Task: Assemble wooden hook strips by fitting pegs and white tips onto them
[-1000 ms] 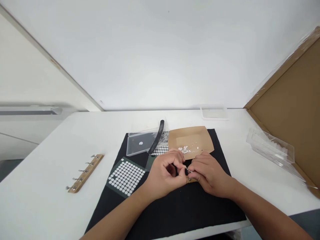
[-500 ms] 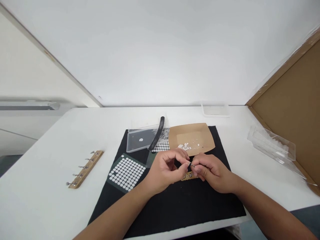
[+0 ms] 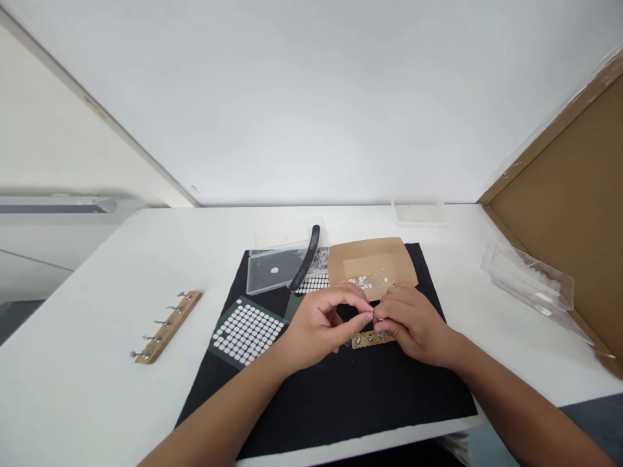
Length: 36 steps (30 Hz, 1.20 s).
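My left hand (image 3: 318,327) is closed in a pinch, thumb and index fingertips meeting at a tiny thing I cannot make out. Touching these fingertips is a small thin metal piece (image 3: 378,317), pinched by my right hand (image 3: 413,327). Fingers hide most of it. Just below the hands, a short wooden strip (image 3: 361,341) with several round metal fittings lies on the black mat (image 3: 360,402). Behind them is a brown paper tray (image 3: 370,249) holding small white bits. Left of my left hand, a dark green sheet carries rows of white oval stickers (image 3: 250,332).
Another wooden strip (image 3: 170,326) with upright metal pieces sits on the white table at left. A black curved bar (image 3: 306,259) lies across clear plastic boxes (image 3: 265,285). Clear containers (image 3: 530,285) stand at right by a cardboard panel (image 3: 569,194); a shallow tray (image 3: 419,214) sits behind.
My right hand has turned slightly, its fingers closer over the metal piece. More of the wooden strip below shows now. The left hand keeps its pinch almost in place.
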Motion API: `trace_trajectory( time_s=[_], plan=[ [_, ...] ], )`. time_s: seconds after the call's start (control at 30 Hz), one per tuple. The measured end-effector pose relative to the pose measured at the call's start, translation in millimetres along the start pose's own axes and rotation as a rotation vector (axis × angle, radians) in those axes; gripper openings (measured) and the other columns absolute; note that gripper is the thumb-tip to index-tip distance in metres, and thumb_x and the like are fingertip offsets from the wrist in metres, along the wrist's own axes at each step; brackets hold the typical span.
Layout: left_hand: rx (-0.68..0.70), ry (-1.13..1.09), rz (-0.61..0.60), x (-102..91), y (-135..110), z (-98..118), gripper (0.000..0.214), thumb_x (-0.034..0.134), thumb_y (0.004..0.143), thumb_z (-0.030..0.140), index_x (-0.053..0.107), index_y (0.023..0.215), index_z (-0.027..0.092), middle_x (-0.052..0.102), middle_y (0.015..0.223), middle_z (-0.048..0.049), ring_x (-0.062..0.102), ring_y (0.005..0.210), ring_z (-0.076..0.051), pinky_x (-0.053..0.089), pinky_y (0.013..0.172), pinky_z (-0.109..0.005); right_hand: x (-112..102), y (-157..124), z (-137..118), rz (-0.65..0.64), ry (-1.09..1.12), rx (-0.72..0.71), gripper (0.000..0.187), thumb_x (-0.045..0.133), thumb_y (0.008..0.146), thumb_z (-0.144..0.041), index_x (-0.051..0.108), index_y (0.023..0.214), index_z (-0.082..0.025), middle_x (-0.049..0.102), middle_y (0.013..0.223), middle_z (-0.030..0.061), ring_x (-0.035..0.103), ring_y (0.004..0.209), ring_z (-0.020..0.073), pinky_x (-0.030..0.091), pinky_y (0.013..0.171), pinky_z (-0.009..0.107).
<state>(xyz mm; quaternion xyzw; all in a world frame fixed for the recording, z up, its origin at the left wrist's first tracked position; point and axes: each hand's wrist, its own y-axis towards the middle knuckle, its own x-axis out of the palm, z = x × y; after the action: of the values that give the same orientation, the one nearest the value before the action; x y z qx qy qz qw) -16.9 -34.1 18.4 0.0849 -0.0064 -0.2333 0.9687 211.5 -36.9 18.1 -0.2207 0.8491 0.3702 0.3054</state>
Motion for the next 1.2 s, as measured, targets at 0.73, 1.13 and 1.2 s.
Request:
trace_trajectory(
  time_s=[0.73,1.13,1.2],
  plan=[
    [-0.115,-0.095,-0.154,-6.7,-0.3,4.4,0.010,0.074,0.093,0.019,0.076,0.102,0.014,0.070,0.104,-0.0094,0.069,0.068,-0.011,0.059,0.041,-0.015,-9.1,-1.7,0.6,0.075,-0.667,-0.298,0.010,0.064,0.107,-0.019,0.071,0.099,-0.020,0.055,0.066,-0.0045,0.041,0.069,0.0148,0.027,0.069,0.035],
    [-0.188,-0.136,-0.086,-6.1,2.6,1.7,0.016,0.082,0.084,0.023,0.076,0.093,0.011,0.065,0.102,-0.0098,0.069,0.071,-0.014,0.061,0.041,-0.019,-8.2,1.0,-6.0,0.061,-0.690,-0.273,0.015,0.063,0.109,-0.022,0.071,0.096,-0.019,0.056,0.067,-0.0034,0.041,0.070,0.0155,0.026,0.071,0.034],
    [-0.201,-0.137,-0.068,-4.9,2.6,0.1,0.015,0.082,0.082,0.022,0.076,0.092,0.011,0.066,0.099,-0.0092,0.068,0.067,-0.013,0.060,0.040,-0.020,-8.5,1.3,-5.7,0.052,-0.694,-0.273,0.015,0.063,0.108,-0.020,0.071,0.096,-0.019,0.056,0.067,-0.0034,0.041,0.070,0.0157,0.026,0.071,0.034]
  ],
)
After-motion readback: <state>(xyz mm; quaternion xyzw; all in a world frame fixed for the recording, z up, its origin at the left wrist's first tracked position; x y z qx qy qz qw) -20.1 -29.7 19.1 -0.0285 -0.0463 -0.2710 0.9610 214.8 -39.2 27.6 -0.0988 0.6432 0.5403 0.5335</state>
